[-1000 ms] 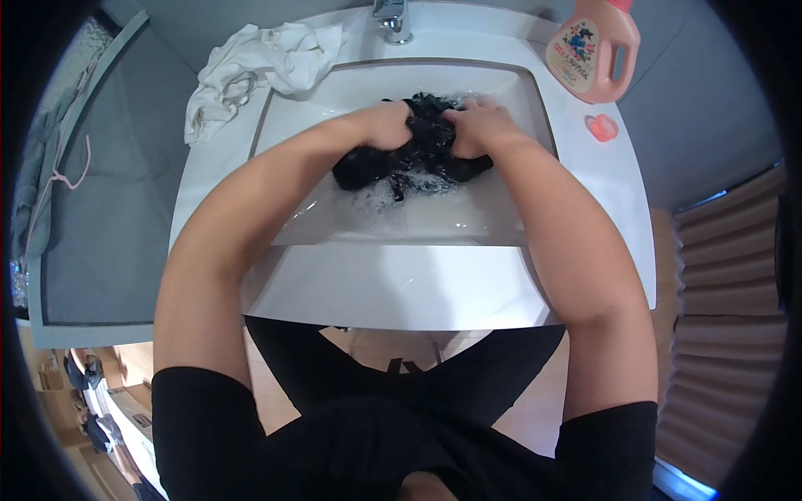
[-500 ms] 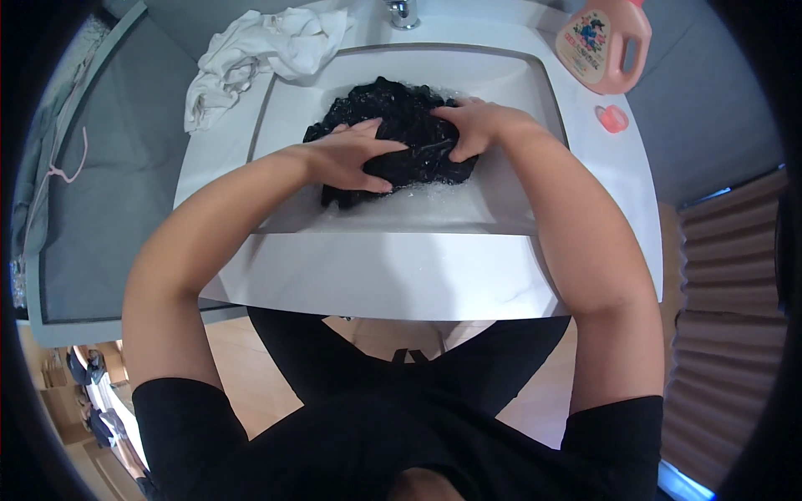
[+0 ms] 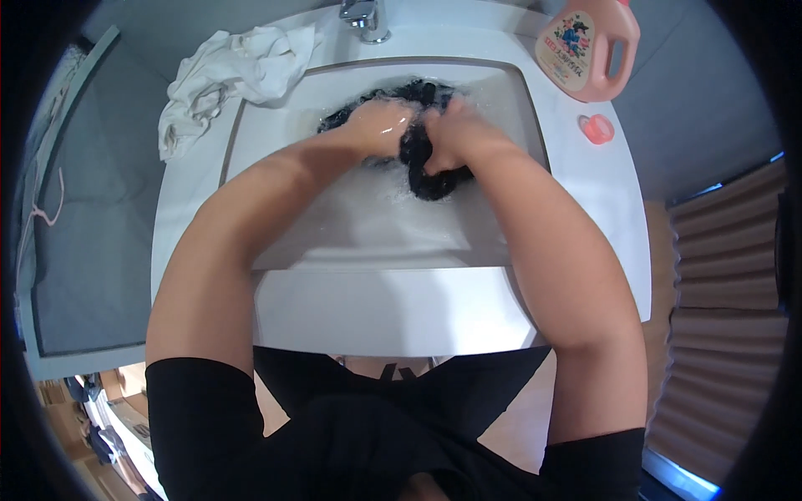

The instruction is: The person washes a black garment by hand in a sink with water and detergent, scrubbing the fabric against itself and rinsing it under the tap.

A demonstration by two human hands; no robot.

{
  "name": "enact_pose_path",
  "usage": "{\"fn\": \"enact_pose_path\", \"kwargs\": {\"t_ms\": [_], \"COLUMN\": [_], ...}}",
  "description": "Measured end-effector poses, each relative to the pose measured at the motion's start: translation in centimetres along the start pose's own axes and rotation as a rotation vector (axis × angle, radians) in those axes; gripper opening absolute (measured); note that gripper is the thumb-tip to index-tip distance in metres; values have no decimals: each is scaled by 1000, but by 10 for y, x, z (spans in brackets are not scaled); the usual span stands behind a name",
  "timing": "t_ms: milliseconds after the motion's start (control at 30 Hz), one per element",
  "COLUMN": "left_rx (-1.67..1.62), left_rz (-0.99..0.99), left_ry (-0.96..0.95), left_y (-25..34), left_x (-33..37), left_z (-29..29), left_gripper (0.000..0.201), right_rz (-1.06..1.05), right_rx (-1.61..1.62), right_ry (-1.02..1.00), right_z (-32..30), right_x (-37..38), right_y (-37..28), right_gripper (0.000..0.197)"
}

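A wet black garment (image 3: 431, 185) lies bunched in soapy water in the white sink (image 3: 376, 242). My left hand (image 3: 380, 127) is closed in a fist on its left part, wet with suds, fingers turned down into the water. Right beside it, my right hand (image 3: 455, 138) grips a fold of the same cloth, which bulges out below the thumb. Motion blurs the right fingers a little. Part of the garment is hidden under both hands and the water.
A chrome faucet (image 3: 368, 21) stands behind the sink. Crumpled white cloth (image 3: 238, 75) lies on the counter's back left. At the back right are a pink detergent bottle (image 3: 589, 50) and its pink cap (image 3: 596, 129). A brown pleated curtain (image 3: 723, 334) hangs at right.
Both hands have gone from spread on the garment to closed on it and come nearer together. The garment is bunched smaller and lower in the water. The view has shifted slightly.
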State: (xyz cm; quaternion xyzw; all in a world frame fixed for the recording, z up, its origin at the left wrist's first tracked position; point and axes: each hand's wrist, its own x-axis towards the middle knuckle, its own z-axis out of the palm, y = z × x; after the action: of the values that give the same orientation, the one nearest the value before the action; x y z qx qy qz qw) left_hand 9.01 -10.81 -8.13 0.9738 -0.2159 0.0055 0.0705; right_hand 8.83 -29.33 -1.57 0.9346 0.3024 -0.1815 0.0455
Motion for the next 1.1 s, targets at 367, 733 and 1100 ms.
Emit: {"fn": "enact_pose_path", "kwargs": {"t_ms": [367,733,1100], "left_rx": [-5,-323,-92], "left_rz": [-355,-237,-167], "left_ry": [-360,-369,-454], "left_y": [66,16,-21], "left_x": [-73,-147,-114], "left_z": [-79,-96,-62], "left_gripper": [53,72,105], "right_rz": [-95,-35,-362], "right_rx": [47,93,48], "right_ry": [106,153,148], "right_z": [-13,-40,33], "right_x": [4,-28,-5], "right_y": [28,19,-31], "right_gripper": [41,34,104]}}
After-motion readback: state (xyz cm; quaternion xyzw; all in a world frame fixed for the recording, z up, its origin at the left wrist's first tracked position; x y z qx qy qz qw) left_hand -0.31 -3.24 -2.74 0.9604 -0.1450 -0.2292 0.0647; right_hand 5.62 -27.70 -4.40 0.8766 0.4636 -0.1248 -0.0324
